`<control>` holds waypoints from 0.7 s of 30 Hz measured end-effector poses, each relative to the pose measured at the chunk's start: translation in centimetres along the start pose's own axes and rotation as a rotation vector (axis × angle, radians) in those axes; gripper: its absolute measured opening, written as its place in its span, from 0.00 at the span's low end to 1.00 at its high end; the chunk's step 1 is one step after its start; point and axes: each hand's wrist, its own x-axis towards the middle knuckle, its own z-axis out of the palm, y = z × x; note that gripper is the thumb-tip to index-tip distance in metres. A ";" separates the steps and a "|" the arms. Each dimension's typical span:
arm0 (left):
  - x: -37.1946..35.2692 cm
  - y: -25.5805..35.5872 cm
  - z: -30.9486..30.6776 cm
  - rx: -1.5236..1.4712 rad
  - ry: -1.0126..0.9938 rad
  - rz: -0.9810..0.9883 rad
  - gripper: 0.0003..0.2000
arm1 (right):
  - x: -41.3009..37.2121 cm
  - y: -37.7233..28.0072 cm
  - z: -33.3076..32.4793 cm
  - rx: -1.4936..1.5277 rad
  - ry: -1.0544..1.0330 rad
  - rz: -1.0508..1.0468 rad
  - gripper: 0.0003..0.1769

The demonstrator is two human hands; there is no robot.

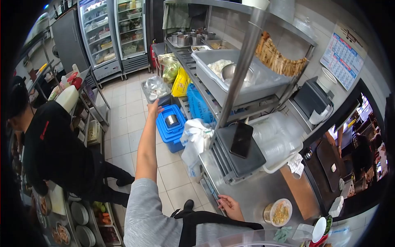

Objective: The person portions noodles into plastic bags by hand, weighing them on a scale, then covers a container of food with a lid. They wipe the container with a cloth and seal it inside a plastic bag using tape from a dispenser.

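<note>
My left hand is stretched out at arm's length over the tiled floor, fingers apart and holding nothing. It is nearest a blue lidded bin with a small steel pot on its lid. My right hand rests on the front edge of the steel counter, fingers loosely spread and empty. A round clear tub of yellow food stands on the counter just right of that hand.
A person in black bends over a counter with plates at the left. A stack of dark trays carries a phone. A grey tub sits on the steel rack. Glass-door fridges stand at the back.
</note>
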 end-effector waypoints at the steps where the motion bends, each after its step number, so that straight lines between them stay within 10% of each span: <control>1: 0.8 -0.6 0.7 0.074 -0.060 -0.009 0.38 | 0.6 -0.4 -0.1 -0.010 0.007 -0.007 0.16; 5: 1.9 -8.7 -0.4 0.401 -0.464 -0.153 0.20 | 0.9 -4.2 -1.8 0.032 0.062 -0.040 0.15; 7: -4.7 -12.6 -1.4 0.489 -0.355 -0.217 0.17 | -0.3 -7.7 -4.5 -0.043 0.111 -0.104 0.15; 10: -4.5 -27.1 -8.2 1.011 -0.866 0.196 0.14 | -3.8 -16.6 -9.3 -0.430 0.289 -0.254 0.15; 11: -7.5 -27.7 -9.9 1.156 -1.325 0.852 0.13 | -4.6 -19.3 -10.5 -0.543 0.377 -0.392 0.15; 12: -8.7 -30.4 -10.9 1.344 -0.823 0.273 0.13 | -5.8 -22.2 -11.8 -0.668 0.452 -0.510 0.16; 13: -10.9 -29.8 -9.6 1.380 -0.596 0.139 0.13 | -7.5 -26.6 -10.7 -0.873 0.640 -0.636 0.17; 21: -20.1 -23.6 0.8 1.374 -0.343 0.277 0.15 | -10.3 -54.6 -20.1 -1.580 1.422 -1.637 0.19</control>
